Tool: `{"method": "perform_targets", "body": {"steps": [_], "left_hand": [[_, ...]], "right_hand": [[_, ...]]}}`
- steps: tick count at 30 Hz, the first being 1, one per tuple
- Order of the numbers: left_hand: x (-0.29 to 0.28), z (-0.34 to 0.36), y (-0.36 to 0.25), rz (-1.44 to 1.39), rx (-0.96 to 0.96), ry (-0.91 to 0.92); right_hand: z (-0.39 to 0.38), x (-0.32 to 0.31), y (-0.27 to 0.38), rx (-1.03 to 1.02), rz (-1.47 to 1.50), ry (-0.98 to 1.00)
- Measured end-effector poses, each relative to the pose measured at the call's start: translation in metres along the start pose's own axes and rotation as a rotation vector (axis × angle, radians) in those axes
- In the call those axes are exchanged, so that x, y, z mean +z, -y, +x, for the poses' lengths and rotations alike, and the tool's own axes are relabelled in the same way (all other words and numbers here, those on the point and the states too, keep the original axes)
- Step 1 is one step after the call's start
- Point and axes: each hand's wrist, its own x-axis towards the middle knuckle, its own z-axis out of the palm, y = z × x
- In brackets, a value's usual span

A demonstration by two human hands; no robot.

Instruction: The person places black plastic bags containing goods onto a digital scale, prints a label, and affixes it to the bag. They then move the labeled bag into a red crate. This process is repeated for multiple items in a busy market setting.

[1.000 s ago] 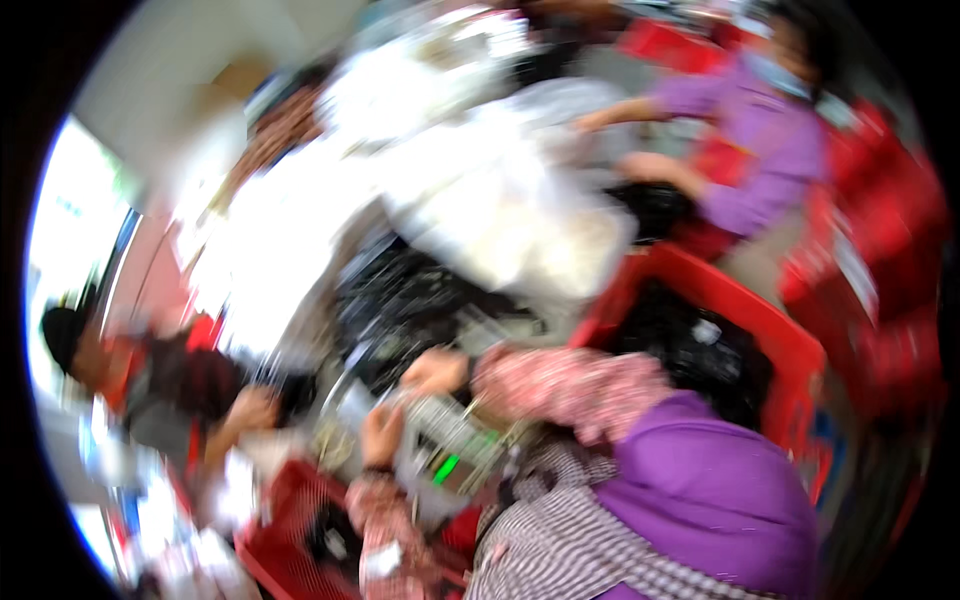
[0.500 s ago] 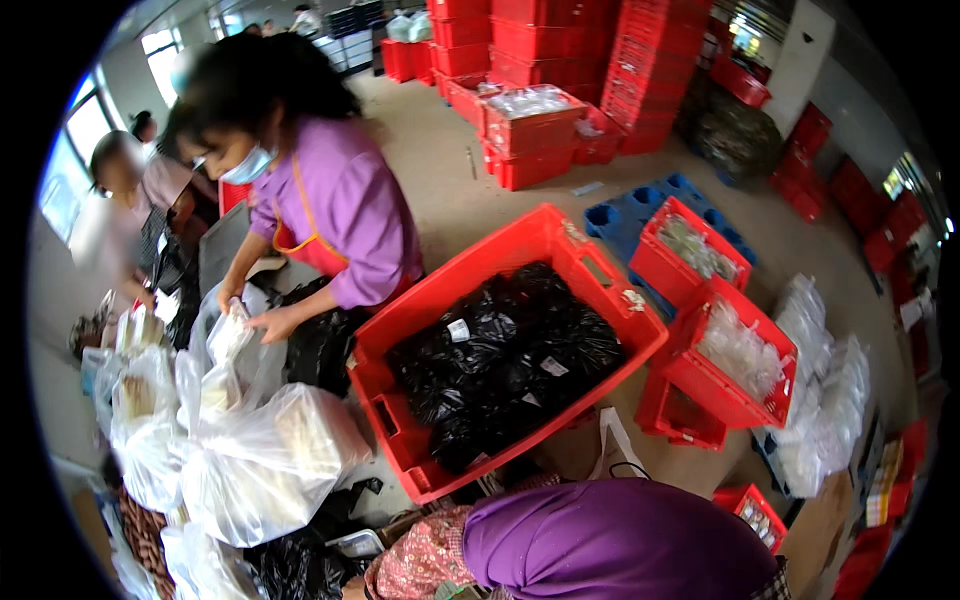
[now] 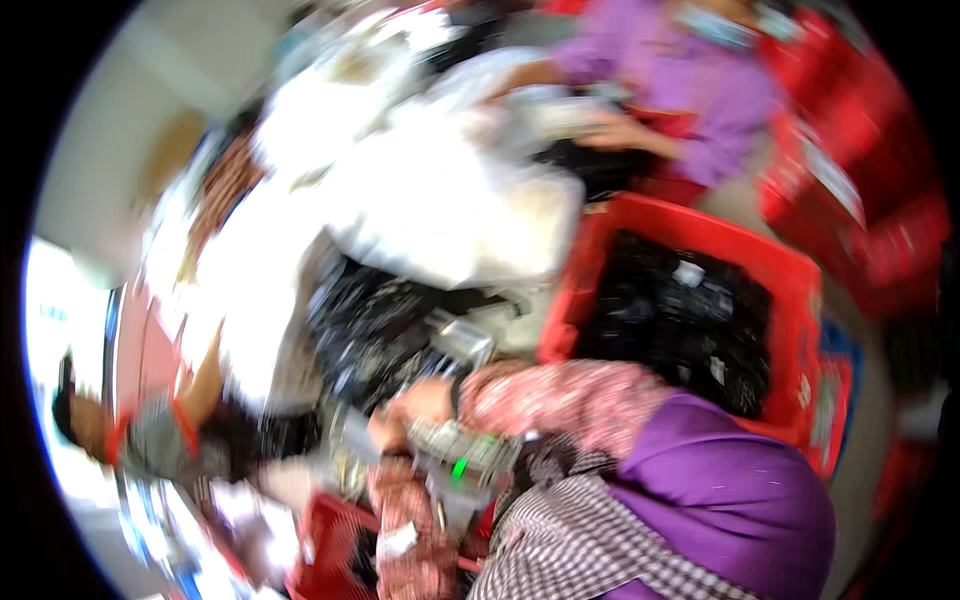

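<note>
Motion blurs much of the view. My right hand [image 3: 428,400], below a pink floral sleeve, reaches left across the work surface. Close beside it, my left hand [image 3: 386,430] comes up from the lower edge. The two hands nearly meet or touch; their fingers are too smeared to read, and anything in them cannot be made out. Just beyond them lies a crumpled black plastic bag [image 3: 365,325], with a small silvery box-like thing [image 3: 462,338] at its right. Nearer to me, by my forearms, sits a blurred pile of greyish-green flat items [image 3: 465,450].
Large white plastic bags [image 3: 430,200] heap up ahead. A red crate [image 3: 690,215] of black bags stands at the right. A co-worker in purple [image 3: 670,60] handles a bag at the far side; another person [image 3: 160,435] is at the left. A red basket [image 3: 335,540] sits lower left.
My view has swung left and down, so the red crate and the co-worker in purple appear farther right. Both my hands now show; before, only the edge of one was visible.
</note>
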Motion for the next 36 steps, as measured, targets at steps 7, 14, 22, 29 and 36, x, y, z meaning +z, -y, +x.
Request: {"method": "perform_targets", "body": {"steps": [7, 14, 22, 29, 36], "left_hand": [[0.0, -0.068, -0.013, -0.121, -0.098, -0.123], [-0.015, -0.075, -0.03, 0.357, -0.184, 0.036], [0.033, -0.154, -0.038, 0.156, 0.079, -0.141], [0.01, -0.192, -0.052, -0.164, 0.196, 0.213], [-0.024, -0.157, -0.094, -0.243, 0.282, 0.297]], "right_hand": [[-0.001, 0.009, -0.021, -0.325, -0.423, 0.038], [-0.008, 0.008, 0.006, -0.238, -0.451, 0.064], [0.003, -0.019, 0.009, -0.273, -0.262, -0.031], [0.026, -0.027, -0.004, -0.075, -0.235, -0.111], [0.052, -0.059, -0.014, 0.004, -0.169, 0.244]]}}
